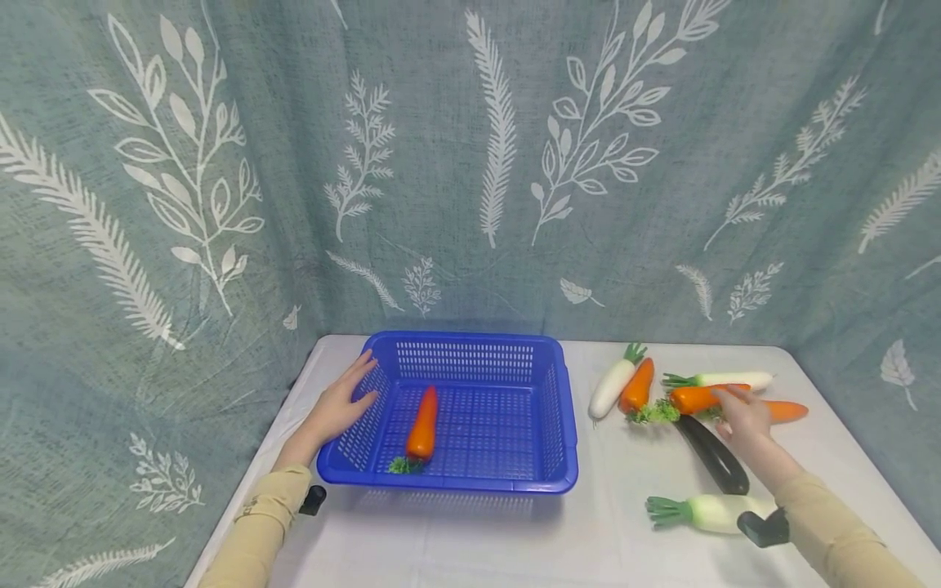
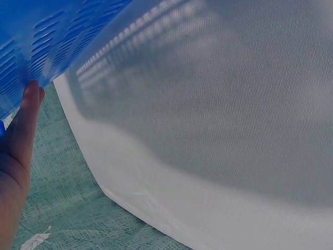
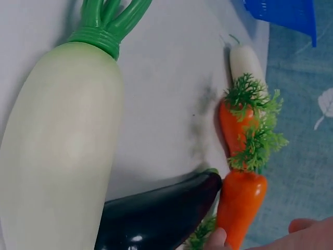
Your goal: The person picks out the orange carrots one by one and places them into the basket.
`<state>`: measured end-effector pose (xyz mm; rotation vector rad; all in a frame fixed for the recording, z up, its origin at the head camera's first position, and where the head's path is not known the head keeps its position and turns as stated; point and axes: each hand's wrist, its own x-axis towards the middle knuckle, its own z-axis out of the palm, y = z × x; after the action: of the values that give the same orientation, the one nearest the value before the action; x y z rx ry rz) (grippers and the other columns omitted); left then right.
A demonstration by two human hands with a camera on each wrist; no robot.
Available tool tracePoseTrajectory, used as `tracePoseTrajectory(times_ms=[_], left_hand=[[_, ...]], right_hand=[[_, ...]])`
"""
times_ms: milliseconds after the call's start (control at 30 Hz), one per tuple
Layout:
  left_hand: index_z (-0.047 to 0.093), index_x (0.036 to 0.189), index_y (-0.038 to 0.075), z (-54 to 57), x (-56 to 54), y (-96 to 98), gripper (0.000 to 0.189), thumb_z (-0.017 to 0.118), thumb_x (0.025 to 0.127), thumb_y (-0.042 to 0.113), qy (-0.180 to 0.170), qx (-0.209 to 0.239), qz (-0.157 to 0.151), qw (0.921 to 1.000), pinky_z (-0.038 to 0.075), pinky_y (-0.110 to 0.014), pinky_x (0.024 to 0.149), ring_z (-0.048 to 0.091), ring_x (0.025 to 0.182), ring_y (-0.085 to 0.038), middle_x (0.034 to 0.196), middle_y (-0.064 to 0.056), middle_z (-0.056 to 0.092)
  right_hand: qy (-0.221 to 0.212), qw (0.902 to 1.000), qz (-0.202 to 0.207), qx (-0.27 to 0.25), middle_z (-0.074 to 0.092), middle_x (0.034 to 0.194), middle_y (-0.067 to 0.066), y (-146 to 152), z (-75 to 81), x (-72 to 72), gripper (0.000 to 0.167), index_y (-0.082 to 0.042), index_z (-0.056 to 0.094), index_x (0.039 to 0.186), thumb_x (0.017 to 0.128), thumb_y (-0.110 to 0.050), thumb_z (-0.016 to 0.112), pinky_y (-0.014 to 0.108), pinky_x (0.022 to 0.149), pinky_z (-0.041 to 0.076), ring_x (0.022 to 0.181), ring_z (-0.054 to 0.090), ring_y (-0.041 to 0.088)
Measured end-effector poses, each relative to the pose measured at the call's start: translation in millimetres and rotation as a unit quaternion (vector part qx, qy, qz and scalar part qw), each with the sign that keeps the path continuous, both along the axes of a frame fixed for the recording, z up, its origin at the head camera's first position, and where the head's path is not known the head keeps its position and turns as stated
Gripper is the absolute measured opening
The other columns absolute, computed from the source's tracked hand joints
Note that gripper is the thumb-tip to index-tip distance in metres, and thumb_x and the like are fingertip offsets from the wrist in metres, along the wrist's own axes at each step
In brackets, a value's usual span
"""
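At the left rim of a blue plastic basket [image 1: 470,482], my left hand [image 1: 341,408] lies with fingers extended; in the left wrist view its fingertips meet or overlap the basket wall [image 2: 47,47]. Inside the basket rests one carrot [image 1: 422,429] with a green top. My right hand [image 1: 746,420] is over another carrot [image 1: 691,400], fingers above it and thumb below. The right wrist view has that carrot [image 3: 242,198] between thumb and fingers, its lower end cut off. A dark eggplant [image 1: 713,457] lies just below the hand, and another carrot [image 1: 790,411] extends to its right.
A white radish [image 1: 612,390] and a carrot [image 1: 638,384] lie side by side right of the basket. Another white radish [image 1: 738,380] is behind the right hand. A large radish [image 1: 716,513] lies nearer, partly under the right wrist. A patterned curtain [image 1: 456,163] surrounds the white table [image 1: 588,539].
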<state>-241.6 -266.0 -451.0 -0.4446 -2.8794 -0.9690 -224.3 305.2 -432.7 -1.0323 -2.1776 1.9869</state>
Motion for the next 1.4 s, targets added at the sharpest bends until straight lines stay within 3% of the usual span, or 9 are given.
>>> tracePoseTrajectory(times_ms=[300, 433, 500, 700, 733, 967, 1200, 1267, 1400], left_hand=[[0.036, 0.143, -0.003, -1.5, 0.3, -0.5, 0.056, 0.055, 0.093, 0.012, 0.011, 0.002, -0.002, 0.9999, 0.027, -0.061, 0.110, 0.028, 0.138, -0.044, 0.155, -0.022, 0.023], [0.037, 0.142, -0.004, -2.7, -0.3, -0.4, 0.056, 0.055, 0.092, 0.012, 0.022, 0.002, -0.005, 0.9997, 0.028, -0.060, 0.110, 0.029, 0.138, -0.044, 0.154, -0.022, 0.025], [0.037, 0.142, -0.005, -3.4, -0.6, -0.5, 0.056, 0.055, 0.092, 0.011, 0.023, 0.003, -0.004, 0.9997, 0.029, -0.060, 0.110, 0.029, 0.138, -0.043, 0.154, -0.022, 0.025], [0.036, 0.142, -0.004, -3.1, -0.4, 0.0, 0.056, 0.055, 0.092, 0.010, 0.016, 0.001, -0.002, 0.9999, 0.028, -0.060, 0.110, 0.029, 0.138, -0.044, 0.155, -0.021, 0.024], [0.036, 0.143, -0.004, -2.9, -0.2, 0.1, 0.056, 0.056, 0.092, 0.010, 0.014, 0.001, -0.002, 0.9999, 0.028, -0.060, 0.110, 0.029, 0.139, -0.044, 0.155, -0.021, 0.023], [0.036, 0.143, -0.004, -0.5, 0.2, 0.2, 0.056, 0.055, 0.092, 0.010, 0.011, 0.003, 0.000, 0.9999, 0.028, -0.061, 0.109, 0.029, 0.138, -0.044, 0.155, -0.021, 0.023], [0.037, 0.142, -0.005, 0.5, -0.3, 0.1, 0.056, 0.056, 0.092, 0.010, 0.016, 0.005, -0.001, 0.9999, 0.029, -0.060, 0.109, 0.030, 0.138, -0.044, 0.154, -0.022, 0.024], [0.037, 0.142, -0.005, 0.1, -0.1, 0.2, 0.056, 0.055, 0.092, 0.010, 0.015, 0.005, -0.002, 0.9999, 0.029, -0.060, 0.109, 0.030, 0.138, -0.044, 0.155, -0.022, 0.024], [0.037, 0.142, -0.004, -1.0, 0.4, 0.0, 0.056, 0.055, 0.092, 0.011, 0.013, 0.005, -0.002, 0.9999, 0.029, -0.060, 0.109, 0.029, 0.138, -0.043, 0.155, -0.021, 0.024]], right_hand=[[-0.018, 0.9996, -0.012, -0.019, 0.011, 0.159, 0.015, -7, -7.8, -7.4, 0.062, -0.011, 0.016, 0.152, 0.098, -0.027, 0.042, 0.046, 0.114, 0.030, 0.144, 0.019, 0.035], [-0.016, 0.9988, 0.018, -0.041, 0.001, 0.161, 0.013, -7, -10.5, -11.3, 0.061, -0.011, 0.011, 0.153, 0.100, -0.026, 0.036, 0.045, 0.116, 0.026, 0.146, 0.013, 0.037], [-0.019, 0.9989, 0.012, -0.042, 0.003, 0.161, 0.013, -6, -14.2, -15.0, 0.060, -0.013, 0.015, 0.153, 0.100, -0.028, 0.039, 0.040, 0.114, 0.034, 0.143, 0.020, 0.036], [-0.025, 0.9978, -0.015, -0.060, 0.005, 0.160, 0.016, -7, -16.4, -21.5, 0.067, -0.013, 0.013, 0.153, 0.097, -0.029, 0.046, 0.037, 0.113, 0.035, 0.144, 0.021, 0.033], [-0.026, 0.9979, 0.005, -0.060, 0.001, 0.160, 0.015, -7, -14.7, -21.1, 0.066, -0.010, 0.009, 0.153, 0.098, -0.027, 0.041, 0.040, 0.116, 0.028, 0.146, 0.014, 0.033], [-0.046, 0.9971, 0.016, -0.058, 0.004, 0.160, 0.014, -12, -8.2, -23.9, 0.063, -0.009, 0.008, 0.153, 0.099, -0.025, 0.037, 0.035, 0.116, 0.029, 0.147, 0.015, 0.029], [-0.043, 0.9971, 0.052, -0.035, 0.004, 0.159, 0.019, -14, -6.2, -26.0, 0.066, -0.001, 0.007, 0.151, 0.098, -0.022, 0.039, 0.039, 0.118, 0.025, 0.145, 0.018, 0.031], [-0.050, 0.9967, 0.061, -0.019, 0.007, 0.159, 0.021, -13, -8.3, -27.1, 0.067, 0.000, 0.008, 0.151, 0.097, -0.022, 0.042, 0.035, 0.112, 0.035, 0.139, 0.025, 0.030], [-0.062, 0.9953, 0.074, 0.004, 0.011, 0.157, 0.023, -10, -12.0, -29.8, 0.070, 0.003, 0.010, 0.150, 0.096, -0.024, 0.044, 0.020, 0.081, 0.047, 0.126, 0.035, 0.028]])
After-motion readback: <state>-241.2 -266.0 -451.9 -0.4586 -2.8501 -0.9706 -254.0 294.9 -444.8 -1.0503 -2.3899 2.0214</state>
